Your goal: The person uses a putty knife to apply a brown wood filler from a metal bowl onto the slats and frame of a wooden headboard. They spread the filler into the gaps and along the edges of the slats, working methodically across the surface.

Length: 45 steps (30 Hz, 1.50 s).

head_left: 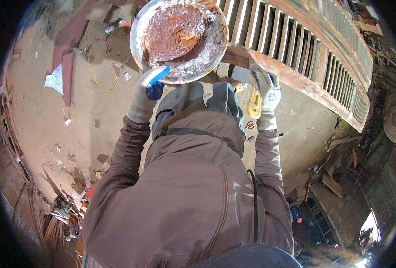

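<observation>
A round, shallow metal basin [186, 76], stained whitish inside, is at the top centre beyond my knees. A thick mass of reddish-brown paste [175, 33] fills much of it. My left hand [150, 91], in a grey and blue work glove, is closed on the basin's near left rim. My right hand [268, 87], gloved alike, is closed round the yellow handle of a putty knife [254, 103]. Its grey blade [240, 74] points left, close below the edge of a slatted wooden shutter [311, 88]. Whether the blade touches the wood I cannot tell.
The shutter slants from top centre to the right. On the floor at left lie a reddish-brown sheet [66, 58] and a yellow cord [104, 87]. Wood scraps [64, 210] pile up at lower left. More boards [331, 184] and debris lie at right.
</observation>
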Tool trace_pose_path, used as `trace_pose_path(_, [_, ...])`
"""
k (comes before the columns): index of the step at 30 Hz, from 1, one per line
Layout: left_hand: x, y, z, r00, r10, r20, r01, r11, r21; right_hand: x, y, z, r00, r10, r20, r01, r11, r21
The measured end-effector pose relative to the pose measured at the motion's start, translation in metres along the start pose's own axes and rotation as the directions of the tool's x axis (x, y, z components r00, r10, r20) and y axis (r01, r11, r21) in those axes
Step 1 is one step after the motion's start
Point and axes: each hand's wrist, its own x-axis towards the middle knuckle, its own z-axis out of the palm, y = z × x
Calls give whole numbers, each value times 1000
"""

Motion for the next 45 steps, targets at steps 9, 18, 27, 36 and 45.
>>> trace_pose_path(9, [22, 66, 10, 835, -529, 154, 503, 618, -604, 10, -19, -20, 998, -36, 48, 33, 998, 54])
trace_pose_path(18, [39, 71, 44, 965, -248, -84, 205, 915, -347, 72, -126, -41, 989, 144, -25, -110, 844, 525])
trace_pose_path(27, [42, 86, 40, 999, -45, -30, 42, 996, -76, 78, -107, -29, 903, 280, 327, -417, 377, 827])
trace_pose_path(36, [37, 87, 33, 876, -467, 119, 429, 642, -636, 7, -49, -33, 958, 217, 187, -279, 561, 780])
trace_pose_path(45, [-25, 4, -33, 981, -129, -145, 112, 986, -122, 19, -37, -53, 991, -118, -66, 127, 980, 152])
